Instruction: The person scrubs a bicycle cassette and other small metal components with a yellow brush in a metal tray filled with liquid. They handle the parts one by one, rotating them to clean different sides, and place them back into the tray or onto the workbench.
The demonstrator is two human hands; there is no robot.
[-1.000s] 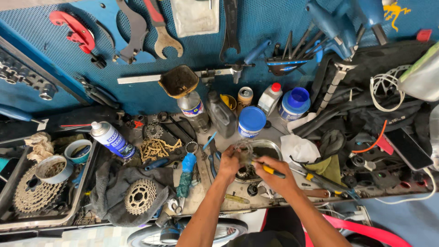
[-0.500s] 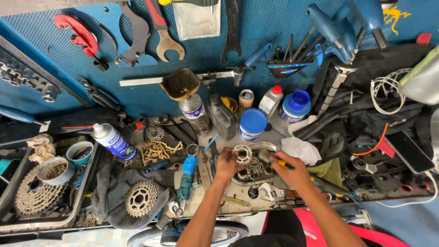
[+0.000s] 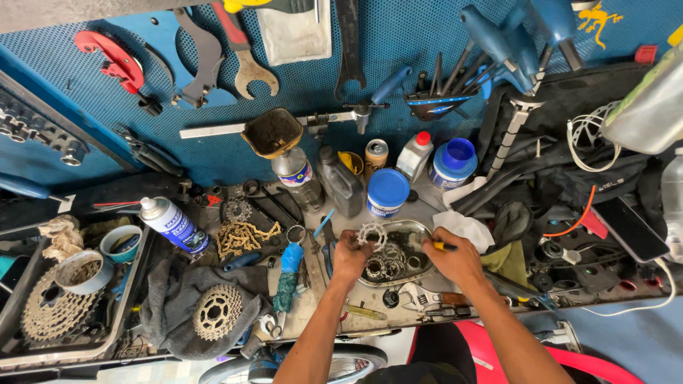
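The left hand (image 3: 351, 254) is pinching a small toothed sprocket (image 3: 371, 233) between its fingertips, holding it up just above the near-left rim of a metal tray (image 3: 425, 232). The right hand (image 3: 455, 259) is curling its fingers shut around a yellow-and-black tool handle (image 3: 445, 247), hovering over the right side of the tray; the tip is hidden. More loose rings and sprockets are lying inside the tray.

Behind the tray, a blue-lidded tub (image 3: 388, 192) is standing beside a dark grey oil bottle (image 3: 340, 180), a white bottle with a red cap (image 3: 414, 156) and a round blue jar (image 3: 452, 162). A blue-and-white spray can (image 3: 173, 224) is lying tilted to the left, near a rusty chain (image 3: 243, 235).

The workbench (image 3: 313, 302) is crowding with parts; a gear cluster (image 3: 217, 311) is resting on a grey rag (image 3: 169, 291). Wrenches are hanging on a blue pegboard wall (image 3: 85, 107).
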